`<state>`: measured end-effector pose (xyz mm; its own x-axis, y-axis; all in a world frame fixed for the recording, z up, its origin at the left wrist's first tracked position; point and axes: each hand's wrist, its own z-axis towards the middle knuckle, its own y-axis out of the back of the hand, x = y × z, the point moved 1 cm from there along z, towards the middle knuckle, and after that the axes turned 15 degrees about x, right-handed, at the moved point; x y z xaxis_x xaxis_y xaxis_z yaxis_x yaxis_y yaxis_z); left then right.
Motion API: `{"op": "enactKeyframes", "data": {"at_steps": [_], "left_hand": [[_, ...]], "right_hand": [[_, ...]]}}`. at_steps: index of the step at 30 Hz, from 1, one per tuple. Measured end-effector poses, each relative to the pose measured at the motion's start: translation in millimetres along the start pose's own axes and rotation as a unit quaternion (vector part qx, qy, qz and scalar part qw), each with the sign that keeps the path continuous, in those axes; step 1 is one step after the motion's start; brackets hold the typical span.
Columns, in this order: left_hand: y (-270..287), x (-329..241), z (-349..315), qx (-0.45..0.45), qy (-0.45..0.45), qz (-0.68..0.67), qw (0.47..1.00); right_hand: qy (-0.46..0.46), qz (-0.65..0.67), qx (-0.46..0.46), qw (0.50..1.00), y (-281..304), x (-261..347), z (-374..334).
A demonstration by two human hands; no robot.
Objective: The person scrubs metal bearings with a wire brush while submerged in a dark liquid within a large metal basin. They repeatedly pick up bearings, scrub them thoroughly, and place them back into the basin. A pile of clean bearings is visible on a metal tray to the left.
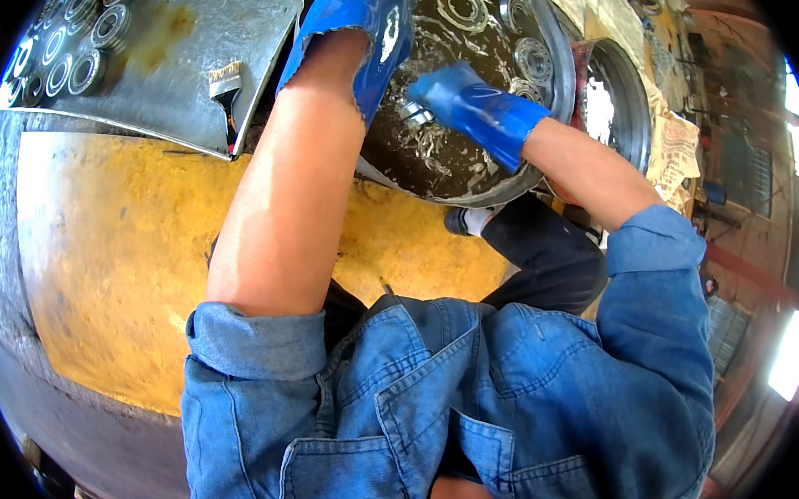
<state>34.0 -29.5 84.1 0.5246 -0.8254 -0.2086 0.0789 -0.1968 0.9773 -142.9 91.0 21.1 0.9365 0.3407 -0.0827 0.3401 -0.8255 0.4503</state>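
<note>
My right hand (pixel 455 96), in a blue rubber glove, is over a round metal tub (pixel 566 72) of dark, rippling liquid. Its blurred fingers are closed on a small shiny metal bearing (pixel 416 114) at the liquid's surface. The blue glove of my left hand (pixel 359 18) reaches over the tub's left side to the top edge of the picture, and the fingers are out of sight. Several ring-shaped bearings (pixel 462 6) lie along the far and right side of the tub.
A grey metal tray (pixel 167 80) on the left bears several bearings (pixel 86 72) and a paintbrush (pixel 225 86) near its right edge. Right of the tub stands a reddish drum (pixel 624 99) beside a crumpled sack (pixel 675 157). Yellow-painted flooring (pixel 125 251) shows below.
</note>
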Motion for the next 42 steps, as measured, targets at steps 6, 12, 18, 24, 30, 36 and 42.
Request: {"op": "enactKeyframes", "data": {"at_steps": [6,12,18,24,30,36,42], "left_hand": [[0.4,1.4,-0.5,-0.007,0.001,-0.054,0.998],[0.8,3.6,0.0,-0.014,-0.003,-0.109,0.994],[0.8,7.5,-3.5,-0.025,0.003,-0.173,0.985],[2.8,13.5,-10.7,-0.033,0.011,-0.233,0.972],[3.1,-23.8,15.3,-0.043,-0.041,-0.301,0.952],[4.1,4.1,-9.7,-0.051,-0.004,-0.314,0.948],[3.7,14.8,-20.1,-0.055,0.009,-0.350,0.935]], "right_hand": [[0.014,0.240,-0.079,0.967,-6.0,0.1,-5.9],[0.051,0.363,-0.155,0.917,-15.7,2.7,-11.5],[0.034,0.112,-0.069,0.991,-7.5,0.2,0.7],[-0.018,0.231,-0.090,0.969,-14.7,1.3,7.7],[0.234,0.591,-0.260,0.727,-142.3,-74.3,51.6],[0.254,0.649,-0.105,0.710,-55.6,-24.9,20.9],[-0.005,0.085,0.013,0.996,14.4,5.5,-10.2]]}}
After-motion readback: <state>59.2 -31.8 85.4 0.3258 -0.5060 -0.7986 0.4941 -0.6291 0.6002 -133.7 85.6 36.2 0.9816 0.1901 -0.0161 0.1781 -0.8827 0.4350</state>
